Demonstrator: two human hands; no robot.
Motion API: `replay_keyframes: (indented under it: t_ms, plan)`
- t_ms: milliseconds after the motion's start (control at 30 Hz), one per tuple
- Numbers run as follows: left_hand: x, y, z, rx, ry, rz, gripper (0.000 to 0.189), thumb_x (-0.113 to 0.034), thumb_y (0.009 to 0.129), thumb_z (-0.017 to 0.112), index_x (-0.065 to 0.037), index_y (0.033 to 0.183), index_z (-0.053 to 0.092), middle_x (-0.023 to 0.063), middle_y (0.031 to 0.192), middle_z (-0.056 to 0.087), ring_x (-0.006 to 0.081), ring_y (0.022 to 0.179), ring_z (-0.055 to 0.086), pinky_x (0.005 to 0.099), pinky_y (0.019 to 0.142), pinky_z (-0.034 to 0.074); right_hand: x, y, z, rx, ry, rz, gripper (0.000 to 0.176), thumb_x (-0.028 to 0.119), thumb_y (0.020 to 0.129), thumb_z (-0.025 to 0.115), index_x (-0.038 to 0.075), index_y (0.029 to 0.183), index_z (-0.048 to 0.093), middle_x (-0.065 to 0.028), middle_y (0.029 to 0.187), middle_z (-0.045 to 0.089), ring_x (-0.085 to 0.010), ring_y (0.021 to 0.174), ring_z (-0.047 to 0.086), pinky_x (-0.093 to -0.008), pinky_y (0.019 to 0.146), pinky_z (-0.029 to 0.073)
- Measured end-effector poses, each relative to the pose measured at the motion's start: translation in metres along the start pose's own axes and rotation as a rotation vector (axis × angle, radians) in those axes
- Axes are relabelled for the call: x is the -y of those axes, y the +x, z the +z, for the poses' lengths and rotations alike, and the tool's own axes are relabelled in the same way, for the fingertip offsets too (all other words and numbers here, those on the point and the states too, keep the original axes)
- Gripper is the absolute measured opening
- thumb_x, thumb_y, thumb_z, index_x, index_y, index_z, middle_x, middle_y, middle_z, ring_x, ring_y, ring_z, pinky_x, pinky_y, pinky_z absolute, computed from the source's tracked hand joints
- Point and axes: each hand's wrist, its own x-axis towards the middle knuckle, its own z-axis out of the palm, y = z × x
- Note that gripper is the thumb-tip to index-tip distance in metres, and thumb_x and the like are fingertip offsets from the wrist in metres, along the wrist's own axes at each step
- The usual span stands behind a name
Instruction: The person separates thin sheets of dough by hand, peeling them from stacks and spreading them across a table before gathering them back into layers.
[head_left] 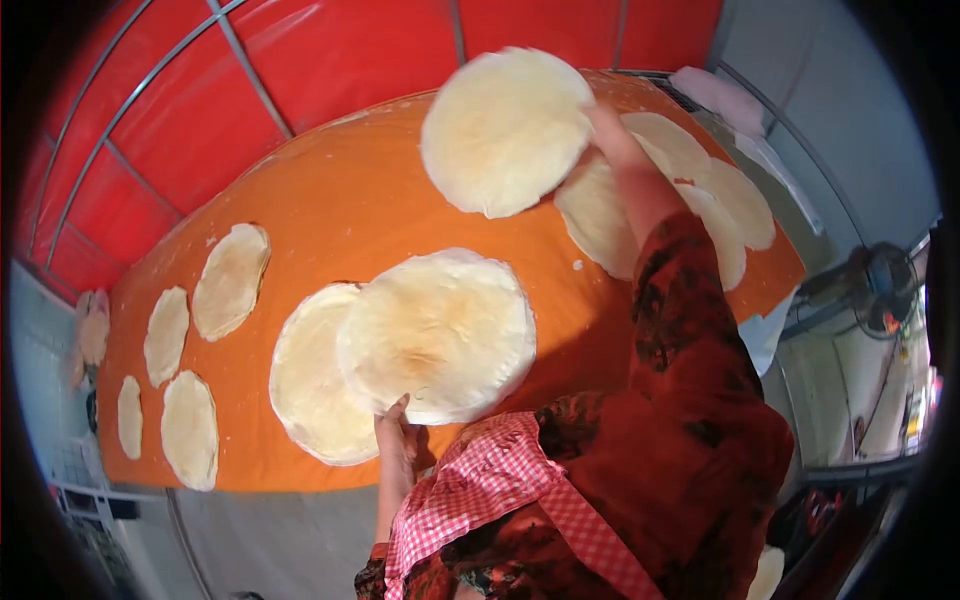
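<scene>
Hands of the person are both occupied. The left hand [392,435], at the near edge of the bright orange cloth [330,200], pinches the rim of a pale, round, thin dough-like sheet [440,320], with the thumb on top; its other fingers are mostly hidden. The right hand [606,128], toward the far edge of the orange cloth, appears to grasp the right rim of a second pale, round sheet [505,130]. This hand is blurred, and I cannot tell if that sheet is completely lifted from the orange cloth. Each sheet is taken only by its rim, probably because the wide middle is thin and could tear.

The front sheet is cream-coloured, with a tan shade in its middle and a slightly uneven border; the second one looks more evenly yellowish.

The front sheet partly covers another cream, rounded sheet [305,385], also at the near edge of the orange cloth. At its right end several pale, thin sheets [742,200] overlap, perhaps to save space. At its left end, flat oval sheets [232,285] lie apart, perhaps so that they do not stick. Beyond its far edge stand grey metal bars [250,68] before a shiny red covering [350,60].
</scene>
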Motion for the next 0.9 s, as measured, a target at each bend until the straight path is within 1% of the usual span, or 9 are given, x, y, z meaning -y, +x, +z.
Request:
replay_keyframes:
  t_ms: [133, 200, 267, 367, 400, 433, 500, 667, 900]
  plan:
    - [0.007, 0.002, -0.005, 0.054, -0.182, -0.076, 0.047, -0.025, 0.094, 0.049, -0.008, 0.136, 0.038, 0.0124, 0.129, 0.052, 0.0283, 0.118, 0.051, 0.0475, 0.094, 0.046, -0.148, -0.064, -0.055, -0.277, -1.017, 0.258, 0.028, 0.028, 0.087, 0.051, 0.008, 0.091, 0.07, -0.0139, 0.088, 0.069, -0.0335, 0.083, 0.066, -0.0441, 0.072, 0.052]
    - [0.008, 0.0, -0.002, 0.104, -0.269, -0.078, 0.05, -0.035, 0.096, 0.046, -0.008, 0.137, 0.038, 0.0119, 0.134, 0.05, 0.0288, 0.122, 0.048, 0.0473, 0.098, 0.043, -0.224, -0.09, -0.048, -0.192, -1.386, 0.06, 0.023, 0.022, 0.086, 0.054, 0.006, 0.084, 0.071, -0.0117, 0.081, 0.069, -0.0267, 0.077, 0.067, -0.0407, 0.072, 0.052]
    - [-0.004, -0.013, 0.016, 0.175, -0.327, -0.059, 0.053, -0.039, 0.094, 0.05, -0.005, 0.134, 0.042, 0.0126, 0.13, 0.053, 0.0299, 0.12, 0.051, 0.045, 0.097, 0.044, -0.211, -0.175, 0.024, -0.032, -0.447, -0.07, 0.016, 0.017, 0.084, 0.062, 0.002, 0.086, 0.068, -0.011, 0.08, 0.068, -0.0203, 0.077, 0.065, -0.0342, 0.071, 0.05]
    - [-0.001, 0.002, 0.003, 0.249, -0.402, -0.151, 0.041, -0.032, 0.092, 0.054, -0.006, 0.124, 0.048, 0.0127, 0.123, 0.056, 0.0275, 0.106, 0.058, 0.039, 0.086, 0.051, -0.08, -0.296, 0.15, 0.537, -0.206, 0.202, 0.022, 0.017, 0.084, 0.07, 0.001, 0.097, 0.064, -0.0061, 0.091, 0.067, -0.0142, 0.086, 0.062, -0.0287, 0.077, 0.048]
    - [-0.007, -0.002, 0.012, 0.273, -0.405, -0.128, 0.038, -0.028, 0.092, 0.053, -0.005, 0.122, 0.047, 0.0129, 0.117, 0.058, 0.0273, 0.101, 0.06, 0.036, 0.079, 0.053, -0.053, -0.327, 0.178, 0.664, -0.269, -0.007, 0.023, 0.016, 0.086, 0.068, 0.003, 0.104, 0.064, -0.002, 0.091, 0.064, -0.0112, 0.086, 0.058, -0.0268, 0.073, 0.05]
    - [-0.011, -0.004, 0.016, 0.293, -0.349, -0.048, 0.037, -0.02, 0.09, 0.054, -0.005, 0.123, 0.046, 0.0124, 0.112, 0.06, 0.0261, 0.099, 0.06, 0.0361, 0.076, 0.054, -0.063, -0.36, 0.203, 0.734, -0.119, 0.152, 0.044, 0.025, 0.085, 0.071, -0.003, 0.116, 0.057, -0.0143, 0.11, 0.063, -0.0212, 0.104, 0.058, -0.0337, 0.09, 0.046]
    - [-0.021, -0.015, 0.035, 0.207, -0.276, 0.017, 0.036, -0.009, 0.087, 0.055, -0.007, 0.123, 0.047, 0.0112, 0.107, 0.061, 0.0238, 0.095, 0.061, 0.0365, 0.073, 0.054, -0.023, -0.394, 0.237, 0.862, -0.222, 0.003, 0.059, 0.036, 0.081, 0.072, -0.004, 0.119, 0.054, -0.0235, 0.115, 0.06, -0.0325, 0.11, 0.057, -0.0387, 0.096, 0.044]
    - [-0.018, -0.002, 0.021, 0.243, -0.169, -0.009, 0.038, 0.002, 0.085, 0.053, -0.008, 0.122, 0.048, 0.0082, 0.107, 0.061, 0.0211, 0.093, 0.062, 0.0353, 0.072, 0.054, 0.005, -0.421, 0.268, 0.836, -0.611, -0.153, 0.042, 0.022, 0.085, 0.06, -0.005, 0.117, 0.055, -0.0288, 0.11, 0.06, -0.0413, 0.102, 0.059, -0.0443, 0.088, 0.048]
    - [-0.034, -0.013, 0.02, 0.217, -0.259, -0.085, 0.033, -0.003, 0.087, 0.056, -0.009, 0.119, 0.05, 0.008, 0.109, 0.062, 0.0192, 0.093, 0.063, 0.0315, 0.067, 0.054, -0.014, -0.411, 0.27, 0.74, -0.537, 0.069, 0.027, 0.012, 0.089, 0.047, -0.003, 0.109, 0.059, -0.0272, 0.096, 0.063, -0.0439, 0.089, 0.061, -0.0481, 0.078, 0.048]
